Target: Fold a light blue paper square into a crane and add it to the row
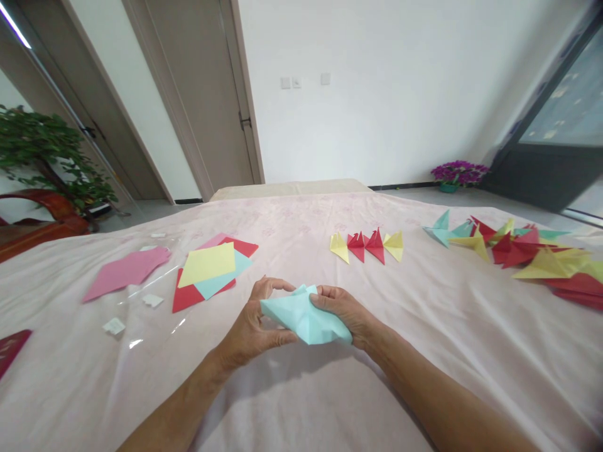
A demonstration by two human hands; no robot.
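Between my two hands is a partly folded light-blue origami paper (304, 316), held just above the cloth near the middle of the view. My left hand (257, 323) grips its left side, thumb along the lower edge and fingers behind. On the right, my right hand (343, 311) pinches the paper with the thumb on its upper face; its other fingers are mostly hidden behind. Beyond the hands, several small folded paper cranes, red and yellow, stand in a row, among them a red crane (375, 246).
Coloured square sheets (207, 263) lie left of my hands, with pink sheets (127, 271) and a clear plastic wrapper (155, 326) farther left. A pile of folded cranes (522, 248) covers the right side. A dark red object (12, 351) sits at the left edge of the pink tablecloth (301, 408).
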